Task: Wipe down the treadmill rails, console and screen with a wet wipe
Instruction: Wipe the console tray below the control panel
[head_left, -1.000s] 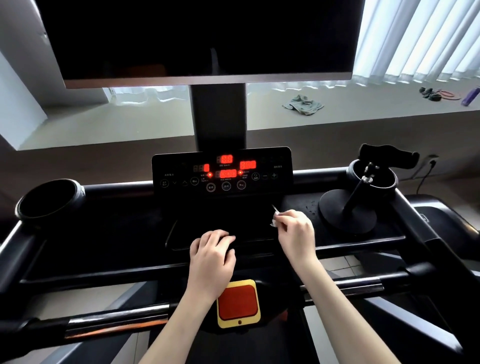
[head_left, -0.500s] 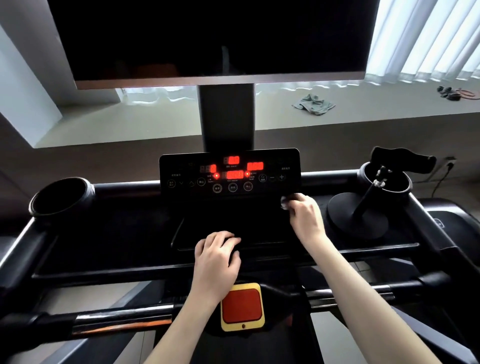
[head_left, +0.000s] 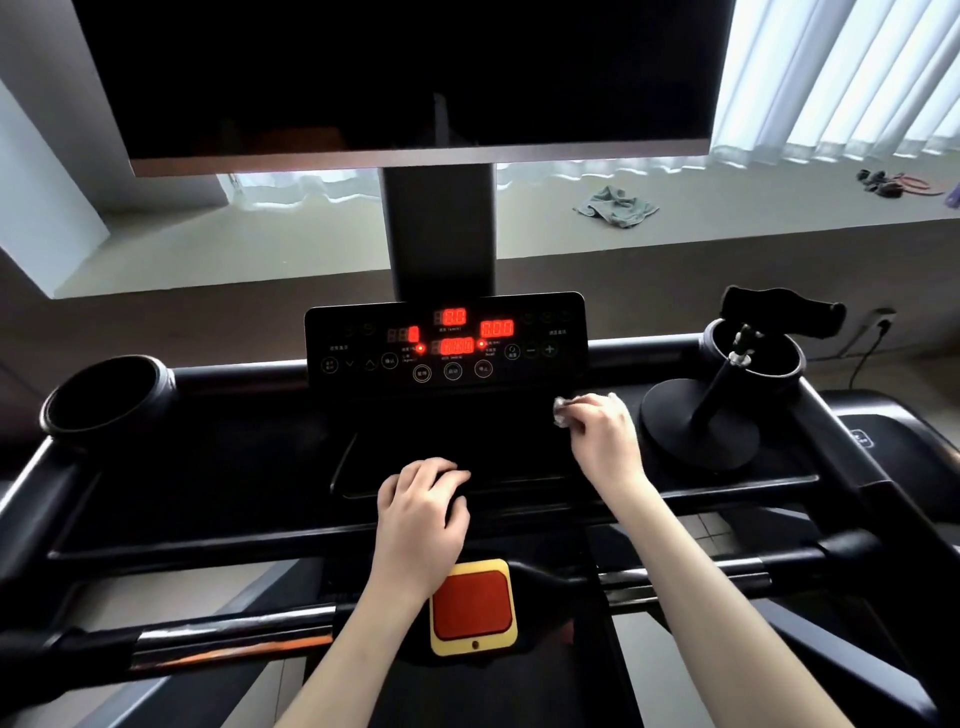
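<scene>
The black treadmill console (head_left: 447, 338) shows red lit digits below a large dark screen (head_left: 395, 73). My right hand (head_left: 602, 441) grips a crumpled white wet wipe (head_left: 563, 408) and presses it on the black tray just below the console's right corner. My left hand (head_left: 423, 514) rests with curled fingers on the front lip of the centre tray (head_left: 514, 462), holding nothing I can see. Black rails (head_left: 228, 639) with chrome grips run across in front of me.
A red and yellow stop button (head_left: 472, 605) sits under my left wrist. A black phone stand (head_left: 701, 421) stands on the right tray, beside a cup holder (head_left: 753, 356). Another cup holder (head_left: 106, 392) is at far left. A rag (head_left: 615, 205) lies on the window ledge.
My right hand moved the wipe forward from the tray's middle to the console's lower right corner. My left hand stayed put. The view tilted slightly.
</scene>
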